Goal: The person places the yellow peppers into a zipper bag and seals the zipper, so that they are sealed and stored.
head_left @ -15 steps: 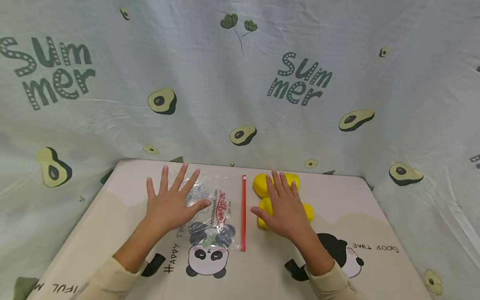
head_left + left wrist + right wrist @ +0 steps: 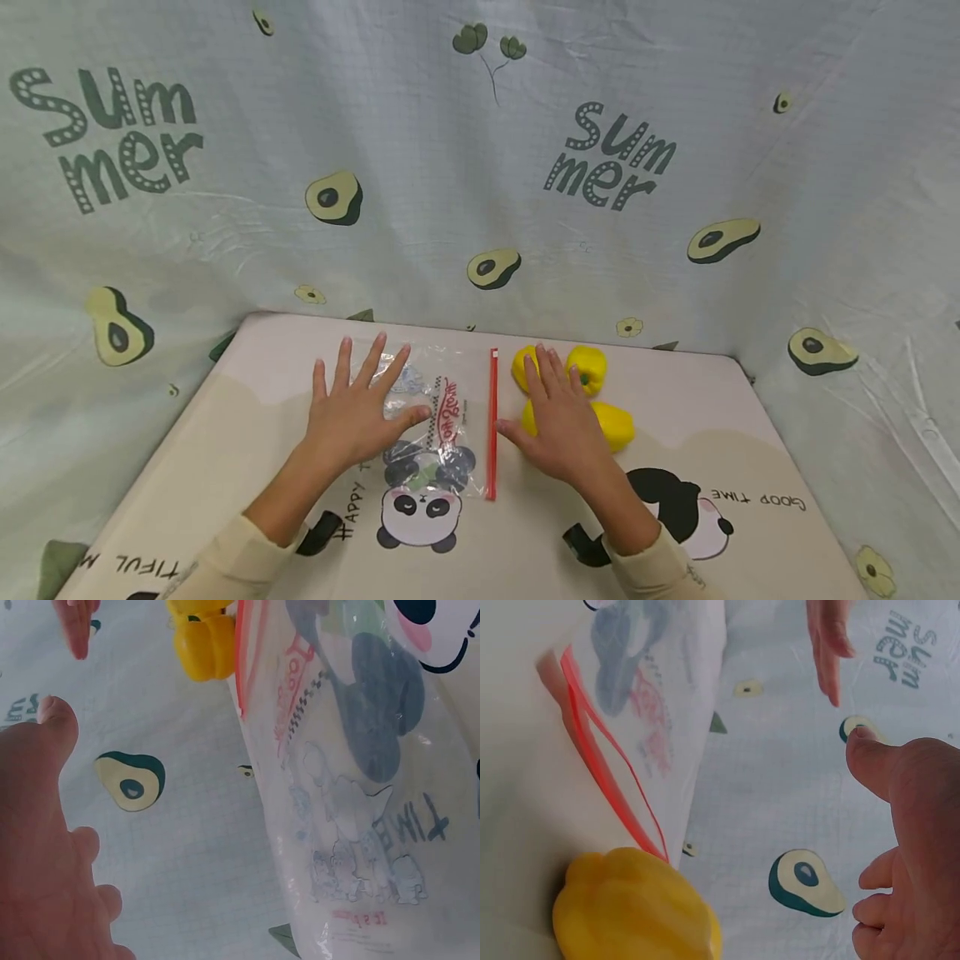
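Note:
A clear plastic zip bag (image 2: 468,417) lies flat on the table, red lettering on it and a red zip strip (image 2: 492,433) along its right edge. Over the bag's left side my left hand (image 2: 348,425) is held with its fingers spread, gripping nothing. My right hand (image 2: 566,429) hovers above several yellow bell peppers (image 2: 617,425), fingers straight, and partly hides them. One bell pepper (image 2: 634,907) shows up close in the right wrist view, below and apart from the hand. The left wrist view catches the bag's printed figures (image 2: 360,847) and a gap between hand and bag.
The table (image 2: 750,433) has a pale cover printed with pandas and words. Behind it and at both sides hangs a light cloth (image 2: 420,167) with avocado prints. Bag and peppers lie side by side near the middle of the table.
The head view has shifted slightly. My right hand has drifted a little left and nearer, so more of the bell peppers shows. My left hand has moved slightly right, still spread.

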A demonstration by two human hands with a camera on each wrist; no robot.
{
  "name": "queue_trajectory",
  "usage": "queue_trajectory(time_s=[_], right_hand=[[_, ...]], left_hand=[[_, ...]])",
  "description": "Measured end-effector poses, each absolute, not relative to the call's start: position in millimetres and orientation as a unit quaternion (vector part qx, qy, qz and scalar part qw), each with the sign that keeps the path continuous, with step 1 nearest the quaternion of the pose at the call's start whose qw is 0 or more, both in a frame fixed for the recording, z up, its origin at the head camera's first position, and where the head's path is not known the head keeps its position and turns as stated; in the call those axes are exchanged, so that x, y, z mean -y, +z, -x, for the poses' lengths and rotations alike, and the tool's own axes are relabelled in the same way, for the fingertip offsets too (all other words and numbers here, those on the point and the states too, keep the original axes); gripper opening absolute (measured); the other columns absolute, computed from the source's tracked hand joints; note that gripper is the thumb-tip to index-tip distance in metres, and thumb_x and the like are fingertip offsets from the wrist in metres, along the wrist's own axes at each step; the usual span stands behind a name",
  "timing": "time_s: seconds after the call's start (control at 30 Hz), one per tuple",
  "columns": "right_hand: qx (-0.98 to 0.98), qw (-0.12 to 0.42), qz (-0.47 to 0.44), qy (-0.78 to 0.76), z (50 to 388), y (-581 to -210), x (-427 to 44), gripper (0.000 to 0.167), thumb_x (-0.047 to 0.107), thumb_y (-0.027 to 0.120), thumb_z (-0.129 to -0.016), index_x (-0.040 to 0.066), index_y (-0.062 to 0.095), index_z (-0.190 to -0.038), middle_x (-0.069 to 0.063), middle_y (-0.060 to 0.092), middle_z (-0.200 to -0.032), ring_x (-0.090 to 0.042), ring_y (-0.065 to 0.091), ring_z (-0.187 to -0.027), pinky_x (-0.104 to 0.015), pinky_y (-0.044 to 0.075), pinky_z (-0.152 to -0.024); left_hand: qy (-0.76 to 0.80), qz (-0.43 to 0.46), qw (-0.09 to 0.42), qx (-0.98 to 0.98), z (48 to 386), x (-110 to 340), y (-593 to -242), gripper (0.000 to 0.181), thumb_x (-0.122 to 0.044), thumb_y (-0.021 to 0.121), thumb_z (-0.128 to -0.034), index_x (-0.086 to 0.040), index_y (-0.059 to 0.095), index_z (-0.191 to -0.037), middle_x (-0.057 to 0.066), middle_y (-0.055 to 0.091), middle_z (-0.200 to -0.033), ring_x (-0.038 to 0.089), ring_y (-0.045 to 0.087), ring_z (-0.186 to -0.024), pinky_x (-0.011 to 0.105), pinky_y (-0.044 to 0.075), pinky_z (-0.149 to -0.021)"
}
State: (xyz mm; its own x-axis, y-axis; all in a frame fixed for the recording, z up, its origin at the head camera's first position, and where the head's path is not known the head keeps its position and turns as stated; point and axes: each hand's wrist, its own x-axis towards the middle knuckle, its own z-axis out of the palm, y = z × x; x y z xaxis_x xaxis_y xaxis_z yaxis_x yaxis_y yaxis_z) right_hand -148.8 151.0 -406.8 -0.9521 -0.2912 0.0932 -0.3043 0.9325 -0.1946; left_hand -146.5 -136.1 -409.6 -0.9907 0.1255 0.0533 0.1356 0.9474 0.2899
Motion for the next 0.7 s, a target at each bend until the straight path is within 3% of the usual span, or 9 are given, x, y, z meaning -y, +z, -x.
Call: queue_trajectory(time_s=[0.7], right_hand=[[0.986,-0.005,-0.149,0.082,147,-422,-133,0.112,0.069,0.067,-0.089,0.008,0.016,-0.167,-0.012,0.011,-0.177,-0.032,0.011,-0.165,-0.055,0.016,-0.133]], left_hand=[[-0.158,0.07,0.018,0.985,142,134,-423,0.095,-0.072,0.06,-0.0902,-0.024,0.029,-0.166,0.015,0.013,-0.176,0.054,-0.003,-0.16,0.08,-0.001,-0.123]])
